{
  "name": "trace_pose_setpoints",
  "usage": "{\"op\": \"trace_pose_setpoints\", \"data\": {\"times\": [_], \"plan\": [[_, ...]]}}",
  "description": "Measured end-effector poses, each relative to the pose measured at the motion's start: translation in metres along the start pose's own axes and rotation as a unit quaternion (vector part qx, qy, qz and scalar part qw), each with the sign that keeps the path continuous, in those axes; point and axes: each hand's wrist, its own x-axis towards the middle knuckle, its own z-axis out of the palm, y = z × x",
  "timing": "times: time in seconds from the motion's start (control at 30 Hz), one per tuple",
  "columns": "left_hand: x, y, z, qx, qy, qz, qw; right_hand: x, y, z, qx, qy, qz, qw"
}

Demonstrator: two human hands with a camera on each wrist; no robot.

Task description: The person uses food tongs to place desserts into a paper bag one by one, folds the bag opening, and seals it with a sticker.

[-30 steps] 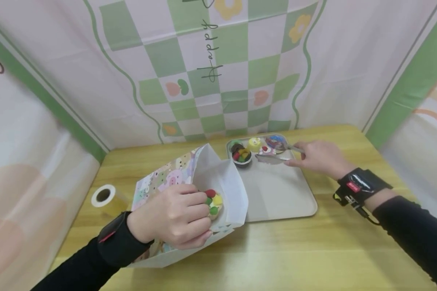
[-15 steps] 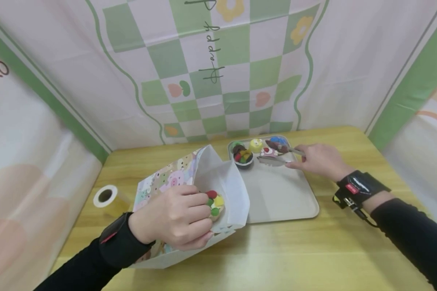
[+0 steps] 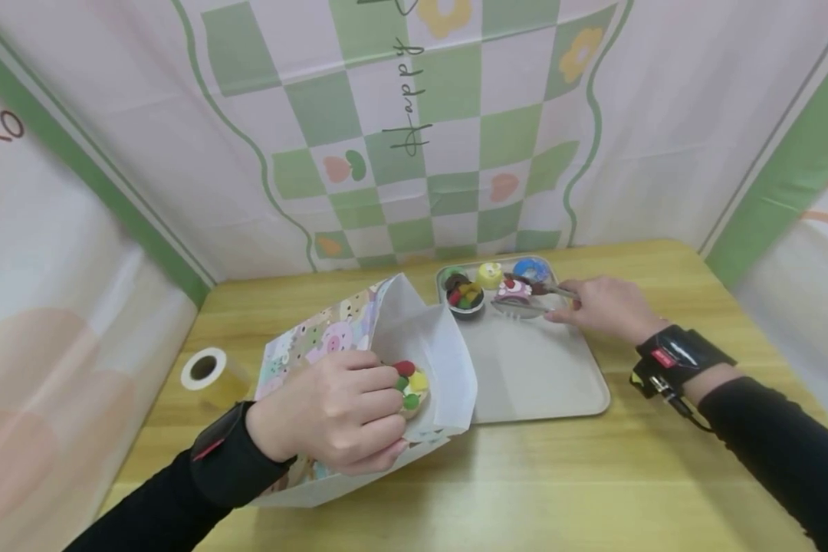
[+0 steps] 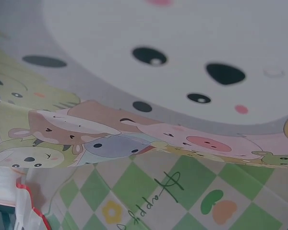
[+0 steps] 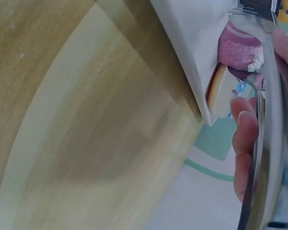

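Green checkered curtain [image 3: 448, 84] behind a wood table [image 3: 524, 483]. Left hand [image 3: 334, 410] has its fingers curled round the patterned paper bag's [image 3: 445, 372] edge; right hand [image 3: 610, 308] grips metal tongs [image 3: 522, 309], tips either side of that pink cake [image 3: 514, 290] on the tray's [image 3: 538, 368] far end.
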Motion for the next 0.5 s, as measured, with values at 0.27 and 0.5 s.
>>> {"op": "trace_pose_setpoints", "data": {"times": [0.27,0.5], "plan": [[-0.0007,0.0008,0.0006,-0.002,0.000,-0.003,1.0000,0.0005,0.0019,0.0051,-0.001,0.019,0.001,0.9998],[-0.0011,0.0002,0.0002,-0.005,-0.003,-0.007,1.0000,-0.0006,0.0031,0.0054,-0.008,0.039,-0.019,0.9990]]}}
